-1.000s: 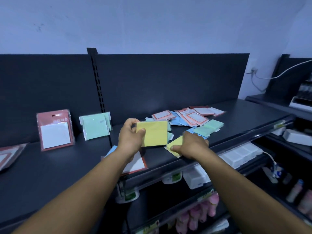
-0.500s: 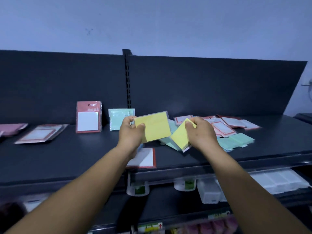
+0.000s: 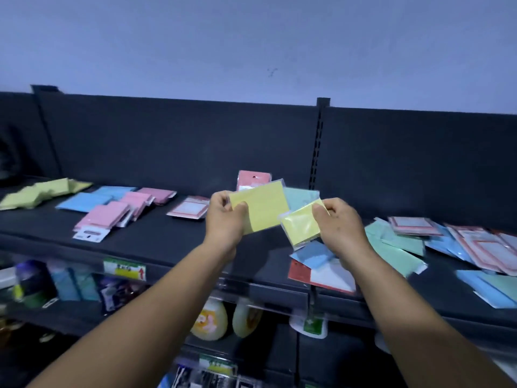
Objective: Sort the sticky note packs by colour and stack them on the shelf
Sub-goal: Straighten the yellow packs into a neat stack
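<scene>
My left hand (image 3: 223,219) pinches a large yellow sticky note pack (image 3: 261,210) by its left edge, held above the dark shelf (image 3: 173,242). My right hand (image 3: 340,225) grips a smaller yellow pack (image 3: 300,226) just to its right, overlapping it slightly. Sorted piles lie at the shelf's left: yellow-green packs (image 3: 39,193), blue packs (image 3: 92,198), pink packs (image 3: 120,212). An unsorted heap of green, blue and red-framed packs (image 3: 419,242) spreads at the right.
A red-framed pack (image 3: 190,210) lies flat behind my left hand, and a pink pack (image 3: 253,179) and a green pack (image 3: 302,196) lean on the back panel. A red-and-white pack (image 3: 321,277) overhangs the shelf edge. Bottles and goods (image 3: 36,284) fill the lower shelves.
The view has swung left, bringing the sorted piles into sight. Both hands have lifted their yellow packs higher and carried them leftward along the shelf, still side by side.
</scene>
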Demonstrator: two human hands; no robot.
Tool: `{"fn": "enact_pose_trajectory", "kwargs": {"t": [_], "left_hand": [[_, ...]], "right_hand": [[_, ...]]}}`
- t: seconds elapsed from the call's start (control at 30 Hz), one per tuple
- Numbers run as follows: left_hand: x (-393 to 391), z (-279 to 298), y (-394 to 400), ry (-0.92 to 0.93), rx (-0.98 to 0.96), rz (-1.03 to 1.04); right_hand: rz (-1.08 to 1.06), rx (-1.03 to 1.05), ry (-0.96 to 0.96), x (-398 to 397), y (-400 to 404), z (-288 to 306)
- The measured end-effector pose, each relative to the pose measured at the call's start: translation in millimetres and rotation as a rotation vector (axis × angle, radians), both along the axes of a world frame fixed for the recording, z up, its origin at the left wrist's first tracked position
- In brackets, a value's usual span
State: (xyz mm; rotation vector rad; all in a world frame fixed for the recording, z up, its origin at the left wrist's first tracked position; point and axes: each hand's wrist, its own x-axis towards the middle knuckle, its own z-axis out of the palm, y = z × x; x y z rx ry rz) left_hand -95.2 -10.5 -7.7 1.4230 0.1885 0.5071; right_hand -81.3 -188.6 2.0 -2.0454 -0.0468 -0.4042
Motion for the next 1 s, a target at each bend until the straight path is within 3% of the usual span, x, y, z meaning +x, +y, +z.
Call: {"fn": "enact_pose_trajectory", "kwargs": {"t": [0.6,1.0], "left_hand": [[-52,-16,255,0.075,0.099,0.085],[-59,-22,372,0.074,0.135,0.249]], "right_hand": [[0.281,0.189,0.109,-26,285,-15],[0.493,0.241,0.203,-11,429,-24]]}}
